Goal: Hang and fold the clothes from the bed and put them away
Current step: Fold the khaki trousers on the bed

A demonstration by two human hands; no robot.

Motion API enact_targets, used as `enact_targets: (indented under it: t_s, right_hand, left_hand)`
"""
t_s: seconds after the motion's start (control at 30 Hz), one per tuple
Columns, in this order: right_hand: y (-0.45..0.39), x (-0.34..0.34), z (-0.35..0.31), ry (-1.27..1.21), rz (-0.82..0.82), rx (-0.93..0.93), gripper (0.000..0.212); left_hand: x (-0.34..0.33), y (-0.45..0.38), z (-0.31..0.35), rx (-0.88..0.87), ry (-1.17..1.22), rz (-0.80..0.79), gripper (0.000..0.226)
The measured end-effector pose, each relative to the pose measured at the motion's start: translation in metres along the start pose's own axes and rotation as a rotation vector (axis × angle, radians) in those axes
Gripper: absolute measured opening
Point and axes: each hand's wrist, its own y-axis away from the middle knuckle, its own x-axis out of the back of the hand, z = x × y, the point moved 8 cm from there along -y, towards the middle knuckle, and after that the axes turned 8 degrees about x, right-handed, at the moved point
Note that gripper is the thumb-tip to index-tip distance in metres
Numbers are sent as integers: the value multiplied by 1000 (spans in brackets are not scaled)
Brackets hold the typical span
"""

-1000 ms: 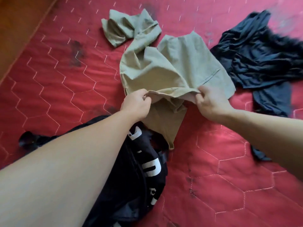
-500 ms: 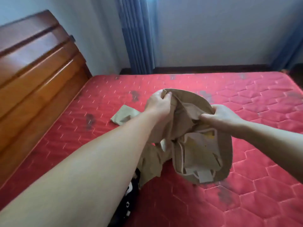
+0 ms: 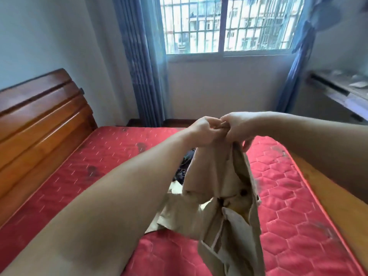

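Fingers of left hand (image 3: pixel 205 130) and right hand (image 3: pixel 237 126) pinching limp khaki trousers (image 3: pixel 225 196), quilted red mattress (image 3: pixel 111 162)

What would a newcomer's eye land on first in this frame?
The two hands meeting mid-frame: the left hand and the right hand pinch the top of a pair of beige trousers, which hangs over the red quilted mattress. Next come the wooden headboard at left and the barred window behind, flanked by blue curtains.
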Motion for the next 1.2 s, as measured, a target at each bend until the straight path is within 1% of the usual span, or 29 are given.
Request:
enact_targets:
  t_s: [0.07,0.13,0.17,0.2,0.23,0.27,0.33,0.37,0.4,0.43,0.47,0.53,0.63,0.7,0.77,0.8,0.83,0.87,0.9,0.93,0.97,1.0,1.03,1.07,1.1,1.13,1.17,1.2]
  right_hand:
    - [17,2,-2,31,80,-29,30]
    - [33,1,-1,-18,143,-56,37]
    - [40,1,0,-52,179,-73,37]
    - [48,1,0,-100,222,-93,36]
    - [56,1,0,-161,276,-107,32]
    - [65,3,-1,-229,339,-114,29]
    - [84,13,2,-395,484,-131,24]
    - [94,20,5,-486,559,-143,22]
    - [103,26,9,-567,633,-159,21]
    - [112,31,14,-627,691,-178,19]
    - [120,34,18,-678,735,-192,18]
    - [129,35,26,-763,789,-212,17]
    - [138,29,38,-845,827,-242,20]
    - [138,21,48,-919,820,-246,23]
    - [141,14,63,-964,811,-266,32]
    - [144,11,71,-959,801,-285,35]
    - [148,7,80,-946,782,-313,37]
    - [151,4,89,-946,757,-327,39]
    - [156,2,95,-941,738,-334,39]
    - [160,1,102,-938,733,-327,35]
    - [168,2,110,-952,752,-336,31]
    - [173,5,121,-974,792,-347,27]
    - [179,11,130,-991,829,-356,26]
    - [182,18,140,-994,841,-334,25]
    - [182,26,149,-991,818,-303,19]
    - [182,34,155,-1008,793,-264,9]
    - [186,42,163,-1030,803,-261,8]
    - [194,52,166,-1059,838,-248,10]
  left_hand:
    - [-3,18,13,-55,45,77,13]
    - [-4,41,14,-89,216,168,12]
    - [-3,52,5,-72,303,234,12]
    - [-2,62,-13,-29,344,321,22]
    - [-4,71,-40,51,303,385,38]
    - [-11,83,-64,141,248,380,54]
    - [-36,110,-114,351,180,241,80]
    - [-51,127,-134,443,177,152,85]
    - [-67,141,-149,490,154,56,82]
    - [-81,154,-160,519,90,-18,75]
    - [-93,167,-165,543,40,-73,67]
    - [-111,179,-176,593,86,-130,68]
    - [-133,174,-171,594,295,-184,65]
    - [-147,170,-161,578,412,-186,67]
    - [-155,167,-138,487,402,-180,45]
    - [-157,165,-124,454,381,-152,40]
    - [-157,162,-114,448,363,-117,48]
    - [-157,160,-104,467,349,-91,64]
    - [-159,157,-92,473,354,-86,77]
    - [-165,156,-77,454,364,-112,79]
    - [-174,155,-61,403,323,-158,72]
    - [-181,155,-45,352,178,-190,64]
    - [-189,154,-34,308,-14,-202,61]
    - [-198,156,-25,278,-202,-215,66]
    - [-207,156,-19,273,-348,-225,74]
    - [-210,158,-12,301,-437,-227,86]
    - [-211,159,-4,328,-461,-197,99]
    - [-210,160,5,366,-415,-157,107]
